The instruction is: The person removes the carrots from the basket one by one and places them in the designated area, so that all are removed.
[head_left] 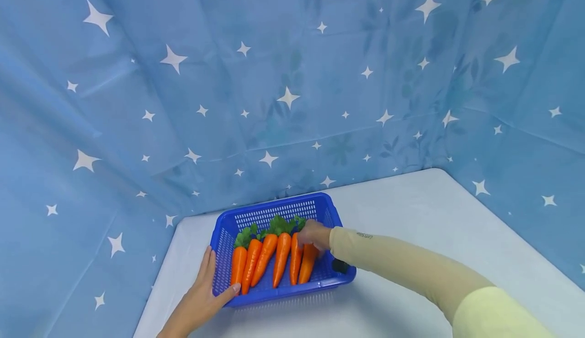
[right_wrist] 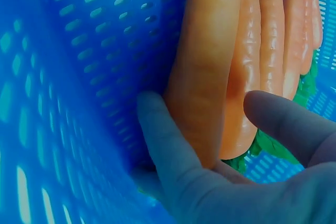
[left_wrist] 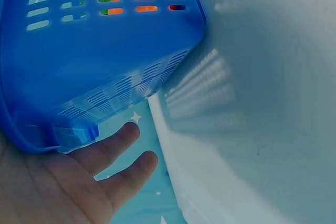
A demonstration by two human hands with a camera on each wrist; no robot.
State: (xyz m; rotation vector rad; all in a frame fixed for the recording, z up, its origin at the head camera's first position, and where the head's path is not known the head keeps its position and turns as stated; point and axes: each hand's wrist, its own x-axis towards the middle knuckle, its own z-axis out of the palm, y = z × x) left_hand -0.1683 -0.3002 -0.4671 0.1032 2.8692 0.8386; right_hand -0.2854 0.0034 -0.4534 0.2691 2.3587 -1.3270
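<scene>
A blue slotted basket (head_left: 274,203) on the white table holds several orange carrots (head_left: 281,257) with green tops, lying side by side. My right hand (head_left: 313,234) reaches into the basket from the right and grips the leafy end of the rightmost carrot (head_left: 307,266). In the right wrist view, one finger (right_wrist: 168,150) lies between that carrot (right_wrist: 210,66) and the basket wall (right_wrist: 89,77), the thumb on its other side. My left hand (head_left: 201,290) rests flat against the basket's near left corner, thumb along the front rim. In the left wrist view its fingers (left_wrist: 105,156) lie straight beneath the basket (left_wrist: 94,61).
The white table (head_left: 411,211) stretches to the right of the basket and in front of it. A blue cloth with white stars (head_left: 292,74) hangs close behind and on both sides. The table's left edge runs just beside my left hand.
</scene>
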